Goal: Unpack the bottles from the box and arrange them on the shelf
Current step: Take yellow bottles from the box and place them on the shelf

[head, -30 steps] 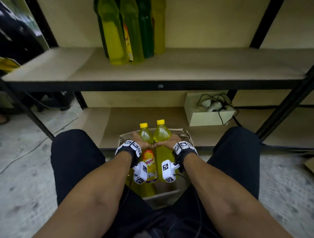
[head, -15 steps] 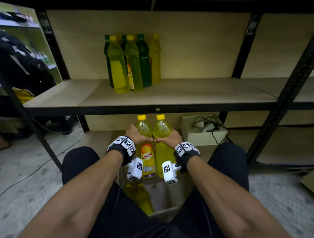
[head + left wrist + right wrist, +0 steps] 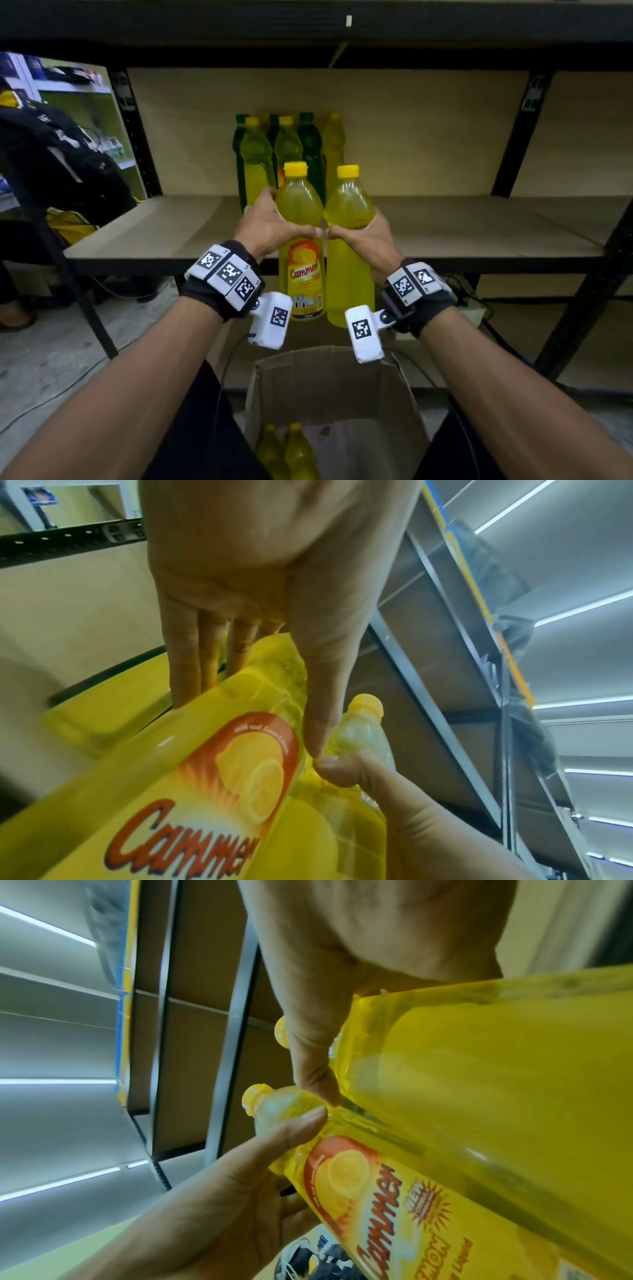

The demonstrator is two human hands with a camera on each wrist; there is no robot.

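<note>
My left hand (image 3: 270,222) grips a yellow bottle with a "Cammer" label (image 3: 301,274) around its shoulder. Right beside it, my right hand (image 3: 363,233) grips a second yellow bottle (image 3: 349,253). Both bottles are upright, side by side in the air in front of the shelf's edge (image 3: 445,263), my thumbs almost touching between them. In the left wrist view my fingers (image 3: 192,653) wrap the labelled bottle (image 3: 192,791); in the right wrist view my thumb (image 3: 315,1058) lies on the plain bottle (image 3: 496,1083). Below, the cardboard box (image 3: 335,380) holds two more yellow bottles (image 3: 284,452).
Several yellow and green bottles (image 3: 291,150) stand grouped at the back middle of the shelf board (image 3: 479,226). Black uprights (image 3: 513,137) frame the bay. A dark bag (image 3: 65,161) lies at left. Cables (image 3: 462,294) sit on the lower shelf behind my right wrist.
Both hands have lifted the two bottles out of the box, from the lower shelf's height up to the middle shelf's level. My view has tilted upward.
</note>
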